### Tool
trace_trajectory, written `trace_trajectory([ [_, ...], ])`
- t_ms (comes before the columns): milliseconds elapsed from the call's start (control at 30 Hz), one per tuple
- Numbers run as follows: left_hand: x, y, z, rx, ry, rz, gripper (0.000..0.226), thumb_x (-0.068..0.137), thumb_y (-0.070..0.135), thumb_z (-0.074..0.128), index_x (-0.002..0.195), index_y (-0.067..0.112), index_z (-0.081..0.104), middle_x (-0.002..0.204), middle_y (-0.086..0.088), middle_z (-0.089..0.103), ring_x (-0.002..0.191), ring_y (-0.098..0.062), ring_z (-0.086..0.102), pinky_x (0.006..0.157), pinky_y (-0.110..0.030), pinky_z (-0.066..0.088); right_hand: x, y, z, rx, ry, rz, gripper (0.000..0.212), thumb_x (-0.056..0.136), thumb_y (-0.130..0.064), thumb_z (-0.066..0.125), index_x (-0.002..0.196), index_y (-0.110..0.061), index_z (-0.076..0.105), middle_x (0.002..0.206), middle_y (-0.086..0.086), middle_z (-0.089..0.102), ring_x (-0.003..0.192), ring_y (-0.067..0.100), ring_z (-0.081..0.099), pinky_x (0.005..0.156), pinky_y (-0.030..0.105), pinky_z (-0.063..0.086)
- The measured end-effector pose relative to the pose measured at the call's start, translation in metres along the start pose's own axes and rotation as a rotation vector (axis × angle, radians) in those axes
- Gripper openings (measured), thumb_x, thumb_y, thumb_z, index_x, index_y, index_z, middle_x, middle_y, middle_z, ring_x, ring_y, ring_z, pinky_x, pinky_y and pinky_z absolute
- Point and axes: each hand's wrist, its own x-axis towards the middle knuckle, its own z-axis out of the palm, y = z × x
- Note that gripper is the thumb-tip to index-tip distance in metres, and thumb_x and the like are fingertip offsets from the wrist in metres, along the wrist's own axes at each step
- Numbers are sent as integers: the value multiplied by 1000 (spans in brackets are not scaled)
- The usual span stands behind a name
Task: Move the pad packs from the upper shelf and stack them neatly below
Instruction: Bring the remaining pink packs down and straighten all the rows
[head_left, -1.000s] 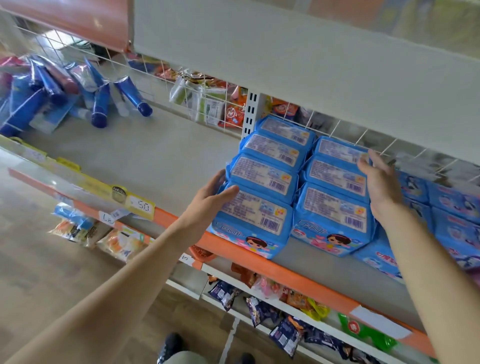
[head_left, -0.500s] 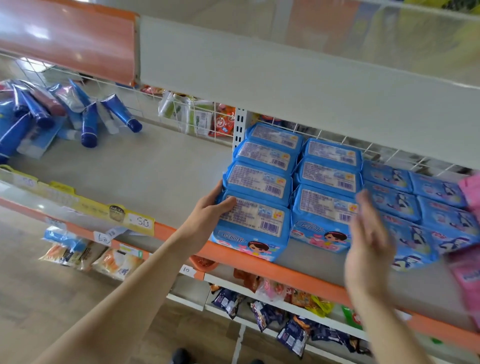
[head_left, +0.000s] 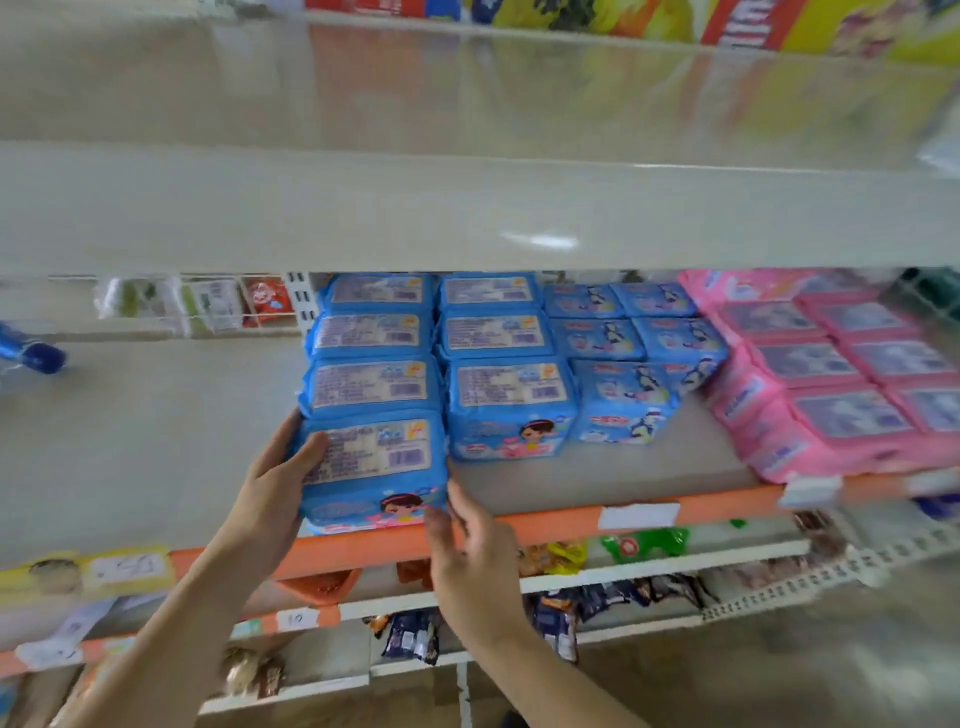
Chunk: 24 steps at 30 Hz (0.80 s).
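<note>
Several blue pad packs lie in two rows on the shelf (head_left: 623, 488) with the orange front edge. My left hand (head_left: 272, 499) holds the left side of the front blue pack (head_left: 374, 467), thumb curled onto its label. My right hand (head_left: 467, 551) is at that pack's lower right corner, fingertips touching it, fingers fairly straight. A second row of blue packs (head_left: 506, 408) sits right beside it, then smaller blue packs (head_left: 621, 402) and pink packs (head_left: 826, 395) further right.
The wide white underside of the shelf above (head_left: 467, 208) overhangs the packs. A blue tube (head_left: 31, 353) lies at the far left. Lower shelves (head_left: 623, 564) carry snack bags. A wire back grid holds small packets (head_left: 218, 306).
My right hand has come down from the right-hand packs to the front pack's lower right corner. The view has swung right, bringing the pink packs into sight. My left hand stays on the front pack.
</note>
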Motion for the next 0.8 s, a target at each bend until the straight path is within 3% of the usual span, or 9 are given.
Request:
trace_trajectory([
  [67, 2, -1, -2, 10, -8, 13, 34, 102, 9, 46, 123, 34, 55, 103, 8, 70, 85, -10, 67, 60, -22, 60, -1, -2, -12, 18, -24, 4, 46, 103, -30, 51, 148, -22, 46, 123, -25, 61, 108, -12, 57, 102, 20, 47],
  [167, 1, -7, -10, 160, 43, 72, 32, 101, 26, 53, 131, 38, 54, 125, 5, 64, 104, -17, 64, 79, -28, 60, -11, 2, -36, 38, -9, 9, 46, 103, -28, 50, 149, -27, 44, 143, -6, 58, 115, -15, 55, 109, 27, 44],
  [267, -24, -8, -4, 583, 221, 404, 55, 96, 53, 49, 147, 34, 38, 150, 1, 46, 128, -14, 47, 107, -33, 38, -23, 5, -61, -22, 87, -41, 47, 104, -29, 49, 151, -26, 41, 146, 14, 52, 86, -9, 65, 82, 26, 56],
  [300, -37, -6, 6, 627, 201, 551, 56, 96, 53, 46, 147, 33, 38, 150, 2, 44, 132, -14, 44, 110, -31, 36, -25, 5, -69, -83, 134, -86, 48, 104, -32, 48, 151, -24, 40, 148, 15, 50, 90, -6, 67, 82, 26, 56],
  [333, -47, -4, 17, 643, 140, 667, 53, 96, 49, 45, 146, 33, 39, 147, 1, 46, 135, -17, 44, 111, -33, 36, -28, 5, -77, -160, 166, -140, 49, 104, -36, 47, 151, -24, 39, 154, 8, 44, 115, -3, 62, 97, 31, 52],
  [400, -66, -5, 41, 725, 13, 799, 47, 94, 40, 47, 139, 28, 44, 143, -7, 49, 134, -28, 44, 111, -47, 37, -32, 2, -91, -302, 200, -199, 51, 104, -33, 49, 152, -26, 36, 160, -6, 33, 146, 1, 31, 120, 36, 32],
  [500, -79, -10, 75, 876, -165, 839, 58, 91, 39, 48, 141, 9, 45, 145, -13, 47, 135, -32, 39, 111, -58, 32, -40, -6, -114, -405, 226, -199, 53, 103, -28, 51, 153, -25, 35, 163, -9, 27, 151, 4, 18, 123, 34, 21],
  [600, -84, -21, 94, 965, -307, 874, 61, 90, 42, 49, 143, 12, 45, 149, -8, 45, 138, -30, 37, 114, -59, 27, -46, -8, -136, -458, 250, -240, 54, 102, -26, 53, 153, -19, 37, 164, -5, 26, 153, 11, 18, 123, 37, 22],
  [800, -93, -50, 123, 1179, -298, 878, 61, 88, 50, 49, 141, 20, 50, 150, -4, 45, 139, -32, 39, 115, -59, 24, -50, 12, -175, -474, 236, -277, 53, 103, -32, 52, 153, -20, 38, 163, -3, 30, 152, 12, 20, 122, 46, 26],
])
